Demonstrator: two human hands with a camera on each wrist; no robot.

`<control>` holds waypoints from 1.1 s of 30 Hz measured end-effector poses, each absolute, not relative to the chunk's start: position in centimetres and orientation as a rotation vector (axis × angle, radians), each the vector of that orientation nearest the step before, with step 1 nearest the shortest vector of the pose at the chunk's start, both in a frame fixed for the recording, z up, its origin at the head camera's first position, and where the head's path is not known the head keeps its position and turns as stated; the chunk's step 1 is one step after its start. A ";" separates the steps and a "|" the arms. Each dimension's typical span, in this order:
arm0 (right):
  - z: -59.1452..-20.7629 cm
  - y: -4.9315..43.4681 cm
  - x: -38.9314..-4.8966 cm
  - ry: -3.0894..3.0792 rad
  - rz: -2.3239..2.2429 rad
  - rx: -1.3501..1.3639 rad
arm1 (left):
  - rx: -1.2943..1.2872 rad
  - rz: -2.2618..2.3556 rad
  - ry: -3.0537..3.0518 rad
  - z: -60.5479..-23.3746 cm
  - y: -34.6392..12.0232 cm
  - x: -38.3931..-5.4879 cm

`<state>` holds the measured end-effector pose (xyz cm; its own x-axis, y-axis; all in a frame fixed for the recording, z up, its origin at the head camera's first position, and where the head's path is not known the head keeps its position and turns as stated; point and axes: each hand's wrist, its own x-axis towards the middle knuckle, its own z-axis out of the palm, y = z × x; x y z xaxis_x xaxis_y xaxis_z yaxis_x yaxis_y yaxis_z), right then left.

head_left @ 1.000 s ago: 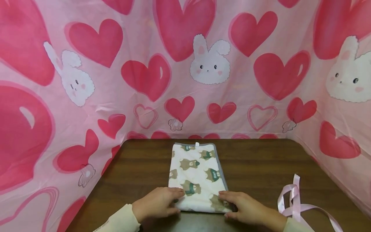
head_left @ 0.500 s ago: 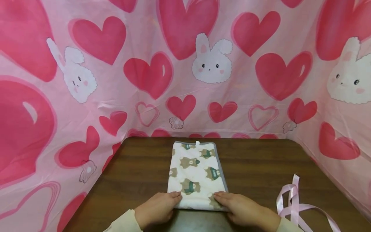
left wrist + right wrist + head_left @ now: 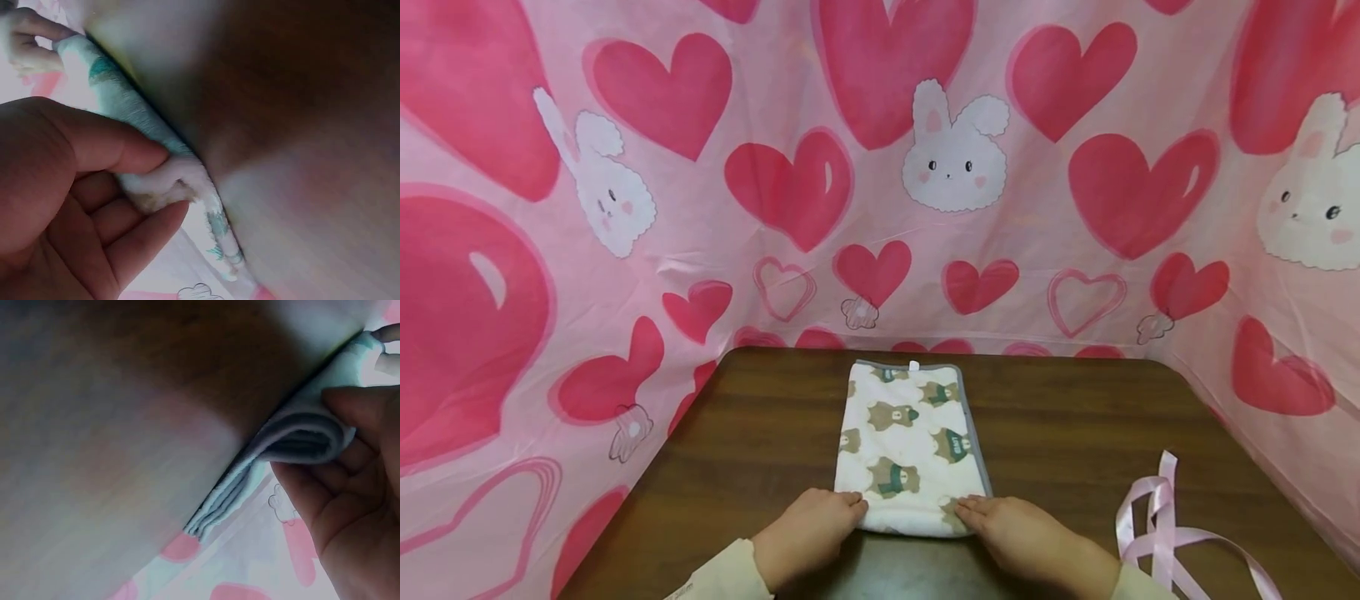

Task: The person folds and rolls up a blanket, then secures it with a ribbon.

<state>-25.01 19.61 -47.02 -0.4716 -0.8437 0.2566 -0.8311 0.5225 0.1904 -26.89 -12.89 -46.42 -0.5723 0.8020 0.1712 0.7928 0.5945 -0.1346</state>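
Observation:
A folded white fleece cloth (image 3: 913,446) with brown bears and grey edging lies lengthwise on the brown table. My left hand (image 3: 808,533) pinches its near left corner, and my right hand (image 3: 1033,537) grips the near right corner. In the left wrist view, thumb and fingers of the left hand (image 3: 69,181) close around a thick curled edge of the cloth (image 3: 140,112). The right wrist view shows the near end turned over into a loop of grey-edged cloth (image 3: 303,437), held between thumb and fingers of the right hand (image 3: 356,506).
A loose pink satin ribbon (image 3: 1163,533) lies in loops on the table (image 3: 737,442), to the right of my right forearm. A pink sheet (image 3: 872,217) with hearts and rabbits stands around the table's back and sides. A small white tag (image 3: 913,366) sits at the cloth's far edge.
Both hands have gone from lying around the cloth's near corners to gripping them. The near end now looks rounder, slightly curled up and farther from me.

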 end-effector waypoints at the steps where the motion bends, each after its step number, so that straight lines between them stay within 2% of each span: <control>1: -47.0 19.6 -25.1 -2.448 -0.035 1.393 | -1.324 0.061 -2.604 -46.4 -12.9 -26.9; 15: -46.5 20.4 -25.5 -2.539 0.378 1.385 | -1.405 -0.134 -2.593 -46.1 -14.0 -27.5; 33: -45.9 21.0 -25.7 -2.547 0.580 1.396 | -1.482 -0.440 -2.634 -44.7 -14.7 -27.8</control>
